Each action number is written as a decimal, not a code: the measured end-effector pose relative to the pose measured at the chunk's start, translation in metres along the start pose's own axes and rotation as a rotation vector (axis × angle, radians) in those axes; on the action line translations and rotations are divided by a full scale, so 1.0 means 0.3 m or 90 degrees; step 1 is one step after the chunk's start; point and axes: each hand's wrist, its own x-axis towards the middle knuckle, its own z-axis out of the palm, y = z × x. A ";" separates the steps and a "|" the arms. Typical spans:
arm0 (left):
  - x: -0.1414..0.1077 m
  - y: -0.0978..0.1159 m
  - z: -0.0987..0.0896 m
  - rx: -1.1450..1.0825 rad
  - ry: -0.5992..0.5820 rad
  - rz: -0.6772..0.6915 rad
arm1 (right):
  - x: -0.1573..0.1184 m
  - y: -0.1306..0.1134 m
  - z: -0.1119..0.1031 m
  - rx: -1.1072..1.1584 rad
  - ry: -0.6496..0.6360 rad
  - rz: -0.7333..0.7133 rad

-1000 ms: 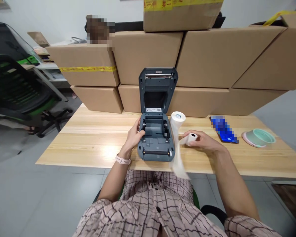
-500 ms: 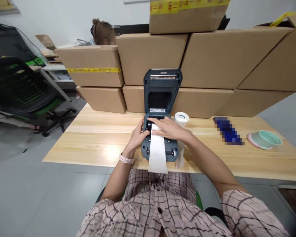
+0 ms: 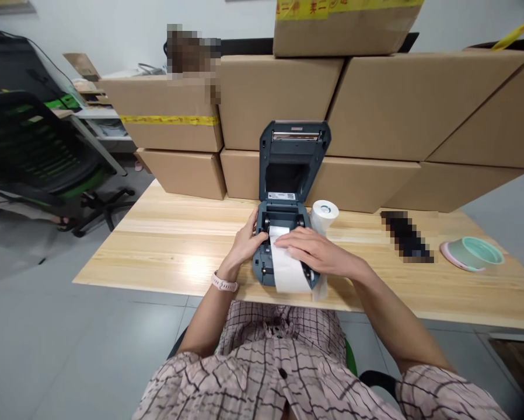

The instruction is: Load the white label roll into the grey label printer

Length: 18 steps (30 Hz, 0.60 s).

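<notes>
A dark grey label printer (image 3: 288,205) stands on the wooden table with its lid (image 3: 295,157) raised. My left hand (image 3: 244,242) is wrapped around its left side, the thumb reaching over the edge to the inner holder. From the printer's inside a white label strip (image 3: 288,274) runs down over the front toward me. Across that strip lies my right hand (image 3: 317,249), its fingertips on the upper part; the thumb is mostly hidden. Just right of the printer a white label roll (image 3: 325,211) stands on end, its loose tail hanging down beside the printer.
Stacked cardboard boxes (image 3: 376,105) form a wall behind the printer. A blurred dark object (image 3: 407,236) and a mint-green bowl-like container (image 3: 474,252) are on the table's right. A black office chair (image 3: 30,140) stands at left. Part of another person's head shows behind the boxes.
My right hand has moved from the printer's inner part toward me and rightward over the strip. The strip's lower end has shifted right and up. My left hand stays at the left side.
</notes>
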 end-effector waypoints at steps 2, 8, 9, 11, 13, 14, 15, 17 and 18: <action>-0.001 0.003 -0.001 0.001 -0.006 0.004 | -0.050 -0.017 -0.011 0.028 -0.035 -0.002; -0.006 0.014 0.003 -0.023 -0.017 0.017 | -0.135 -0.065 0.056 -0.050 -0.039 -0.001; -0.006 0.015 0.005 -0.034 -0.021 0.024 | -0.140 -0.081 0.078 -0.068 -0.019 0.000; -0.004 0.017 0.009 -0.052 -0.030 0.038 | -0.148 -0.116 0.118 -0.095 0.007 -0.004; -0.003 0.018 0.011 -0.059 -0.036 0.047 | -0.154 -0.147 0.149 -0.114 0.018 -0.012; -0.002 0.019 0.011 -0.061 -0.036 0.049 | -0.155 -0.159 0.161 -0.123 0.031 -0.010; -0.003 0.021 0.010 -0.063 -0.037 0.051 | -0.156 -0.167 0.171 -0.133 0.053 -0.007; -0.004 0.026 0.009 -0.067 -0.037 0.049 | -0.156 -0.173 0.185 -0.143 0.108 -0.005; -0.005 0.029 0.008 -0.070 -0.038 0.046 | -0.157 -0.173 0.189 -0.141 0.131 -0.007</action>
